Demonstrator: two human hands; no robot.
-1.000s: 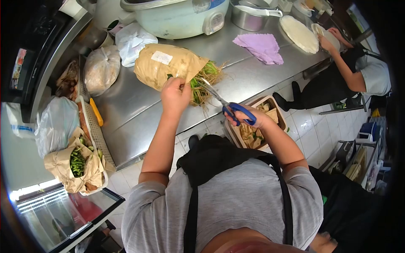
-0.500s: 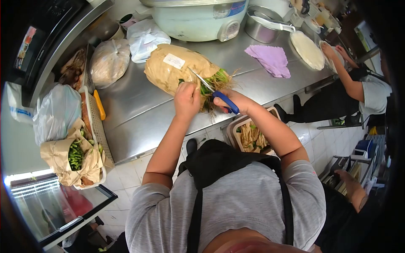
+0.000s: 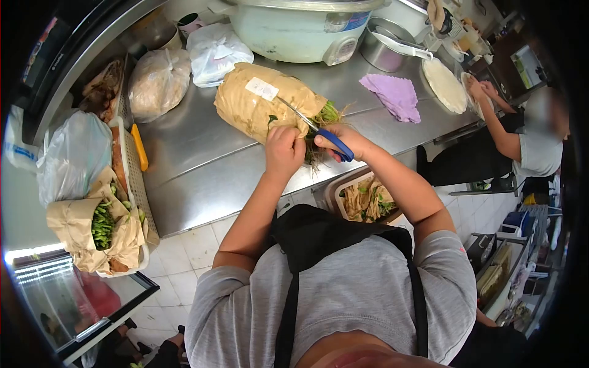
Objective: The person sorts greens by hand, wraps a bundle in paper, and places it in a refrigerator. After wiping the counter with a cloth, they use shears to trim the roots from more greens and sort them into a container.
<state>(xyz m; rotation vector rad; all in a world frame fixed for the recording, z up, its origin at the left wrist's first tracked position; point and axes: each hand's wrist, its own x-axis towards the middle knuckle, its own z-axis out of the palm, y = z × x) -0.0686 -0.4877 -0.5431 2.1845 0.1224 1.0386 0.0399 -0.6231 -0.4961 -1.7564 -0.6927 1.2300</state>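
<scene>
A brown paper bundle [image 3: 245, 107] with a white label lies on the steel counter. Green stems and roots [image 3: 330, 115] stick out of its right end. My left hand [image 3: 285, 150] pinches the paper's lower edge near that end. Blue-handled scissors [image 3: 334, 142] are gripped in my right hand [image 3: 350, 144], their blades lying across the paper just above my left hand and pointing toward the label.
A purple cloth [image 3: 392, 97], a pot [image 3: 385, 52] and a large pale tub [image 3: 288, 30] stand on the counter [image 3: 190, 196]. Plastic bags and a crate [image 3: 136, 178] are at left. Below the counter is a bin [image 3: 336, 190]. A co-worker [image 3: 509, 138] is at right.
The view has shifted slightly. The scissor blades look more closed, and my left hand has moved slightly right along the paper, still pinching it. The co-worker's head has come into view.
</scene>
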